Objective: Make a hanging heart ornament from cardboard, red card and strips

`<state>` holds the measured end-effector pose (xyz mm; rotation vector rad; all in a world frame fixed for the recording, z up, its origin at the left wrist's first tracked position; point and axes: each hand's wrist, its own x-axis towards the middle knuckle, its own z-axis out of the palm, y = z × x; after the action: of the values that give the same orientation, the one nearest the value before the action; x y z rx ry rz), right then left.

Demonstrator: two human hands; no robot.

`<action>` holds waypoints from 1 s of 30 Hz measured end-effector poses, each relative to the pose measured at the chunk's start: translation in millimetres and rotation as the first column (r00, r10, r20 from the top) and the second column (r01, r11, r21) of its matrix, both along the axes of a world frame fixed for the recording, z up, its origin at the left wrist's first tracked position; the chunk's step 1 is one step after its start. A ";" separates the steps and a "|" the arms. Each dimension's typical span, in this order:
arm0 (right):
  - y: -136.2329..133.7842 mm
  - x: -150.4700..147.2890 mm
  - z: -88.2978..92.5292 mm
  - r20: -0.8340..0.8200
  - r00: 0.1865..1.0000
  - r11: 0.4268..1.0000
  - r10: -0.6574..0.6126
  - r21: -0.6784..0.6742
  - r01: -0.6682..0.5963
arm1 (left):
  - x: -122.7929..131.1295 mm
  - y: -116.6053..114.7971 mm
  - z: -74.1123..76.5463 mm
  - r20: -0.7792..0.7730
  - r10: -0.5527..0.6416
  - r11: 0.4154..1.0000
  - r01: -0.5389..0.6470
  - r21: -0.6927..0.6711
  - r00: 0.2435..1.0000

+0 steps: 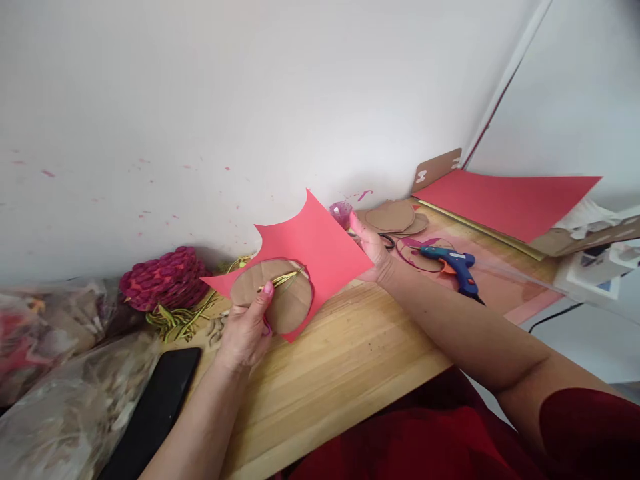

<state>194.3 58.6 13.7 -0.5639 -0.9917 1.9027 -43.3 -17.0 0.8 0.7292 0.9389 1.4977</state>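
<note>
My left hand [247, 330] pinches a round brown cardboard disc [280, 293] against a red paper sheet [310, 250] with curved cut-outs, both raised a little over the wooden table [340, 360]. A yellowish strand lies across the disc by my thumb. My right hand [373, 243] reaches out past the sheet's right corner, fingers stretched toward black scissors [387, 240] and a small pink object [341, 213]. It holds nothing that I can see.
A blue glue gun [457, 263] lies to the right, near cardboard discs [393, 217] and a large red sheet [505, 200]. A magenta woven piece [165, 277] and yellow-green strands sit left. A black phone [155, 407] and plastic bags [65, 400] lie at front left.
</note>
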 end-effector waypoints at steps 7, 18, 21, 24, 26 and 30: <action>-10.9 -4.0 11.9 0.203 0.968 0.986 -0.148 0.101 0.130 | -3.9 7.5 0.1 0.147 0.003 0.992 0.015 -0.126 0.989; 7.6 4.3 6.7 0.337 0.905 0.965 -0.259 0.129 0.228 | -4.0 7.9 2.5 0.163 -0.026 0.999 0.032 -0.036 0.986; 13.6 4.1 4.5 0.432 0.848 0.952 -0.306 0.163 0.260 | -4.3 7.9 1.4 0.108 -0.033 0.999 0.034 0.000 0.994; 20.7 9.3 2.4 0.636 0.661 0.917 -0.399 0.284 0.280 | -4.9 8.4 -0.7 0.025 -0.046 0.997 0.045 0.058 0.999; 25.5 17.7 0.6 0.762 0.429 0.875 -0.485 0.425 0.234 | -5.8 9.0 -2.7 -0.051 -0.047 0.993 0.052 0.107 0.998; 34.6 43.3 -3.9 0.807 -0.134 0.816 -0.575 0.577 -0.025 | -9.5 9.4 -3.8 -0.225 -0.023 0.973 0.074 0.220 0.974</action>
<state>237.6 93.2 9.8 -1.9233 -1.8948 0.3736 -52.8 -7.7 -3.0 1.0966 0.9152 1.5169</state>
